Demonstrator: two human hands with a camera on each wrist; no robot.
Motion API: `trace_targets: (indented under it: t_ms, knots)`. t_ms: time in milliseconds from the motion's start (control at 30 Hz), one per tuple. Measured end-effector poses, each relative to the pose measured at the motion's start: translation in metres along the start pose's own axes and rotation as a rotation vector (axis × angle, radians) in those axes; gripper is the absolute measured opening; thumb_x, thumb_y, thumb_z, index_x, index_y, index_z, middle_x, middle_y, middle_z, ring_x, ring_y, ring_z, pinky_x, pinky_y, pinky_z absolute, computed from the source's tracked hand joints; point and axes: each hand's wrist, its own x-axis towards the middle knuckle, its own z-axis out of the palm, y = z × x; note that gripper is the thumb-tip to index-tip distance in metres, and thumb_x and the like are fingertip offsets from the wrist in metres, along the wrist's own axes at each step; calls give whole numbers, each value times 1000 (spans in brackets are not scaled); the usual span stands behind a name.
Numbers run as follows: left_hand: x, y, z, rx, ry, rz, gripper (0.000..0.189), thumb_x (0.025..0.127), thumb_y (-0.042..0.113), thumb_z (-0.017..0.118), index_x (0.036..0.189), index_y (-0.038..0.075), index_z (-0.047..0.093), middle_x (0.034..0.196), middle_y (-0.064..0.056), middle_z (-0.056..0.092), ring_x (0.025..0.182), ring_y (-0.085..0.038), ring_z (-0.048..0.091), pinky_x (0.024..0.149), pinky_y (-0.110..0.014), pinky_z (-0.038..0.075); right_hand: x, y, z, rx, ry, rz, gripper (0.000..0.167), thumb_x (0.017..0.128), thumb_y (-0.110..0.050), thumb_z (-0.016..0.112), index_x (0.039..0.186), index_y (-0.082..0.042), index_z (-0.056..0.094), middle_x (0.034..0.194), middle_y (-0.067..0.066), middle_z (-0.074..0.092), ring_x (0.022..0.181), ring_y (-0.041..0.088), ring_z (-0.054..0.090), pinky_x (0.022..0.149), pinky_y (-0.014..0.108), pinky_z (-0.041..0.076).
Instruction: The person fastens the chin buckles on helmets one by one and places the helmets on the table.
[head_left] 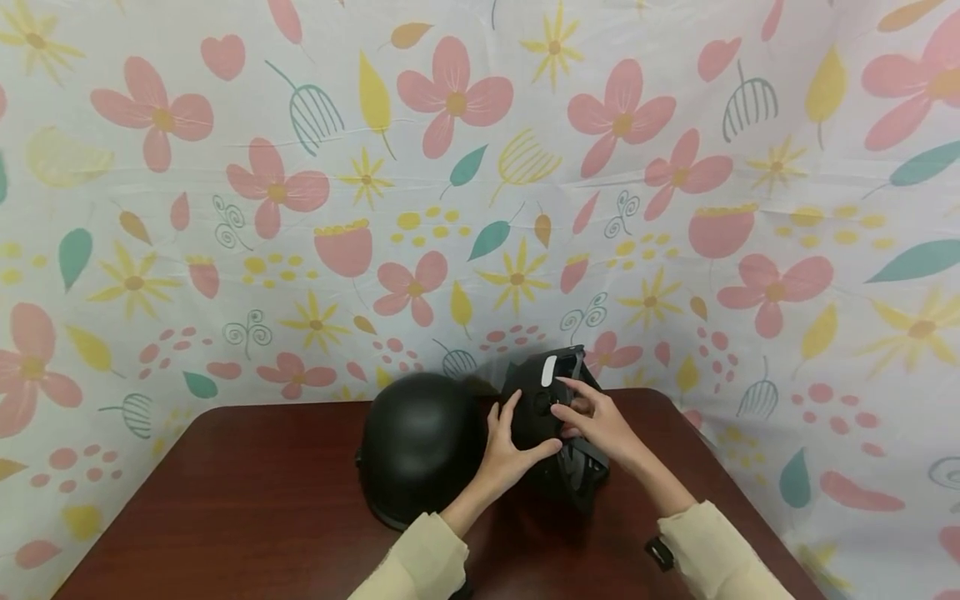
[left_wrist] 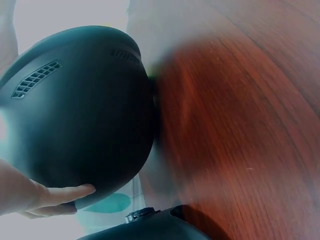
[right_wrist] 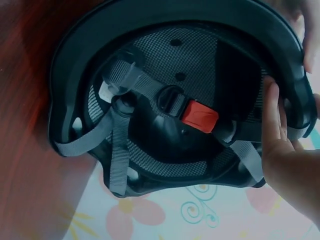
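A black helmet (head_left: 528,408) stands tipped on its side between my hands. My left hand (head_left: 508,457) rests on its outer shell with fingers and thumb spread; in the left wrist view, straight fingers (left_wrist: 70,194) touch the smooth shell (left_wrist: 95,120) below its vent grilles. My right hand (head_left: 603,425) grips the rim: some fingers (right_wrist: 271,107) reach inside, while thumb and forefinger lie outside near a white patch (head_left: 549,371). The right wrist view looks into the padded inside, where grey straps (right_wrist: 119,155) cross with a red buckle (right_wrist: 200,116).
A second black helmet (head_left: 423,442) sits dome up just left of my left hand. Both are on a dark red-brown wooden table (head_left: 247,500). Behind its back edge hangs a flower-patterned cloth (head_left: 480,192). A small black item (head_left: 660,553) shows by my right sleeve.
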Motion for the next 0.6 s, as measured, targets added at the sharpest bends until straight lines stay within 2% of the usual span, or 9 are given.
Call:
trace_targets:
  t_ms: [133,400,533,600]
  knots:
    - [0,-4,-1,21,3,14,95,79,49,78,155,29,25,161,-25,6,145,-52,18,107,-71,27,-2,-3,0,-1,-3,8,64,99,-21,58,151,1,28,99,25,66,90,32,72,87,41,57]
    - [-1,-10,-7,20,-21,46,97,76,51,80,155,32,27,160,-25,10,145,-52,19,107,-71,28,-6,-6,0,-14,35,21,62,98,-22,60,150,0,34,109,27,68,85,28,73,91,45,55]
    - [0,-14,-10,39,-7,63,98,74,50,81,155,32,28,160,-24,16,144,-50,23,107,-70,29,-9,-4,-2,32,37,44,63,97,-23,61,150,-2,34,118,30,66,84,22,74,92,43,55]
    - [1,-17,-12,41,4,67,97,75,49,82,154,33,28,161,-21,17,145,-50,23,108,-70,29,-9,-3,-2,92,31,56,63,98,-22,60,151,-3,33,121,31,64,84,18,74,91,40,56]
